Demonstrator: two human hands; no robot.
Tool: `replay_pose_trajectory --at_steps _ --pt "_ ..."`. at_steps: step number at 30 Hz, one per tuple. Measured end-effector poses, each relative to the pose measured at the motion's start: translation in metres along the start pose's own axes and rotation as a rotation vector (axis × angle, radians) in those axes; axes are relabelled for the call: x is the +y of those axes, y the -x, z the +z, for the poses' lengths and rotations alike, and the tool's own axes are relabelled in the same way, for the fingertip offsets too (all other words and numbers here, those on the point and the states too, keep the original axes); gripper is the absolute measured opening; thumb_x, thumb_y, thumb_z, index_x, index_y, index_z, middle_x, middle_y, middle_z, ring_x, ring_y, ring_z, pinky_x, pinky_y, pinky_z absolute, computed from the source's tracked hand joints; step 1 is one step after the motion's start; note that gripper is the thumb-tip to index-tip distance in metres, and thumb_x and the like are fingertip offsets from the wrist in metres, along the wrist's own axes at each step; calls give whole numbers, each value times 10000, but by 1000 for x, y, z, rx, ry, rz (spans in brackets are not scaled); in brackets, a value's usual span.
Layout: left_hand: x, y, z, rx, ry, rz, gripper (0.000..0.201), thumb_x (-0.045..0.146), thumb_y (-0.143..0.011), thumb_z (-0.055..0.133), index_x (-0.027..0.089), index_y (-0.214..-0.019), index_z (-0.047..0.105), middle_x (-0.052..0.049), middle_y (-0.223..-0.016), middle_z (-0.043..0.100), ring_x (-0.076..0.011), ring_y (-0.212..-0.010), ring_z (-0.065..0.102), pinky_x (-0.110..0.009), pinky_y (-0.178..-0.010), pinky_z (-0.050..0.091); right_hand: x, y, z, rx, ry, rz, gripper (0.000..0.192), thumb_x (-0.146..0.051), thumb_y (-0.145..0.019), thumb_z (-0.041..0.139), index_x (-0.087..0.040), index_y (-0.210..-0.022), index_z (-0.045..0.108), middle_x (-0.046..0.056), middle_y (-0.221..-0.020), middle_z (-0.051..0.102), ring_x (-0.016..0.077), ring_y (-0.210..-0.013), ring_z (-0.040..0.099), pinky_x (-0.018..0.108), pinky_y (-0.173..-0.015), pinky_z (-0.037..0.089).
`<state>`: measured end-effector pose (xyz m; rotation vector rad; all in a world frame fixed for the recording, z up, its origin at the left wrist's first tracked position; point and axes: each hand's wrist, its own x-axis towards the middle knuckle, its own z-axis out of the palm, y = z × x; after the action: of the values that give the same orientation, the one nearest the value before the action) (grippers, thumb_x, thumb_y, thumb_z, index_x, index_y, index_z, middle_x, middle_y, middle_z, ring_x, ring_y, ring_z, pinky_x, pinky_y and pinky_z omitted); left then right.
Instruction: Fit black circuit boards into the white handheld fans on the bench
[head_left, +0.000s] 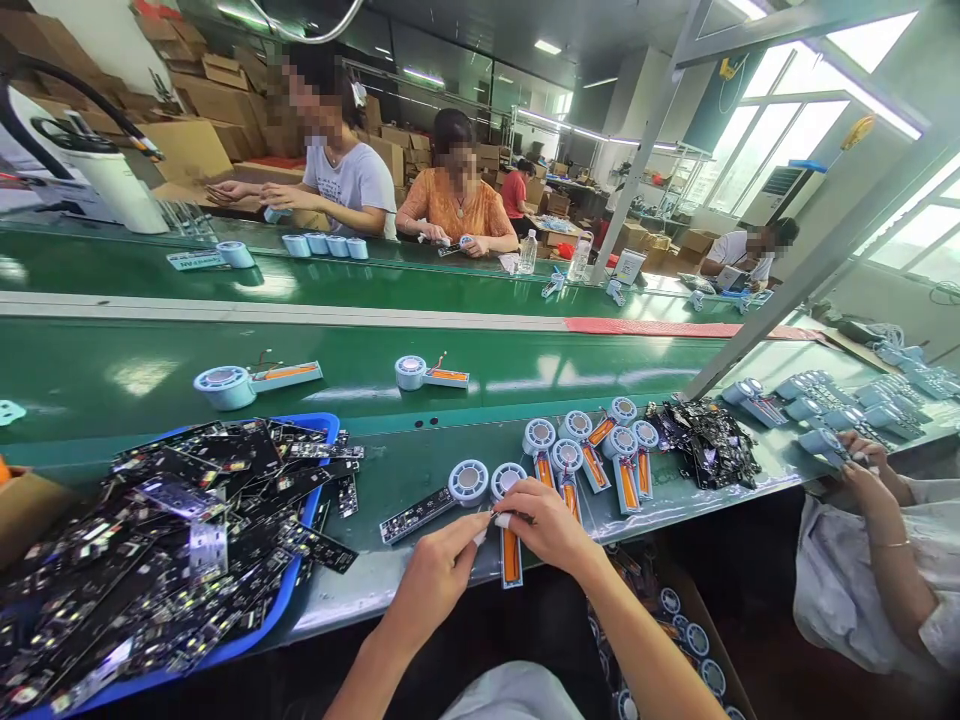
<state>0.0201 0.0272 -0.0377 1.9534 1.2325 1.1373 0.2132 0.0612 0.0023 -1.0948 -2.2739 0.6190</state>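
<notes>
Fan unit (508,520) – at near table edge (420,590), pinched between left hand (435,575) and right hand (547,525), fingertips closed on it. Circuit board (416,513) lies just beside. Risk: thin wires may snap if tugged; unit could slip off edge.

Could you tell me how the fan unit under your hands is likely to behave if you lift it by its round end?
The fan unit looks like light plastic, so it probably lifts easily. Its long orange tail may swing down, since the round head sits at one end. Both the left hand and right hand pinch it near the head, which suggests small, delicate parts there.
</notes>
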Motion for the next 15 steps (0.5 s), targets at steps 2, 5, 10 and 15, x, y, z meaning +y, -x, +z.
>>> replay_pose_trajectory --at_steps 2,5,10,15 --pt "9 2 6 43 35 -48 320 257 -915 472 224 -1077 745 -69 -1086 791 -230 -1003 751 -346 -904 603 -7 3 -2 23 43 65 189 -129 -924 603 -218 -997 753 55 -919 698 192 -876 633 293 -794 500" --pt "26 8 12 40 123 -198 360 368 -956 444 216 -1139 714 -85 -1119 776 -246 -1014 739 -373 -891 600 -13 9 -6 -2 -135 261 151 -220 -921 624 -205 -1013 743 16 -768 680 155 -701 614 256 -667 482" --pt "28 8 18 31 375 -442 436 452 -938 401 177 -1073 711 -104 -1022 788 -259 -956 750 -389 -846 609 -2 10 -5 62 -638 475 189 -322 -811 699 -174 -928 698 -7 -726 656 137 -660 602 235 -608 473" --pt "0 -3 26 -36 262 -532 418 500 -674 659 191 -953 699 -76 -841 798 -277 -748 754 -362 -680 607 -9 11 11 70 -784 468 109 -295 -805 656 -187 -818 661 -31 -694 614 115 -626 566 220 -601 454"
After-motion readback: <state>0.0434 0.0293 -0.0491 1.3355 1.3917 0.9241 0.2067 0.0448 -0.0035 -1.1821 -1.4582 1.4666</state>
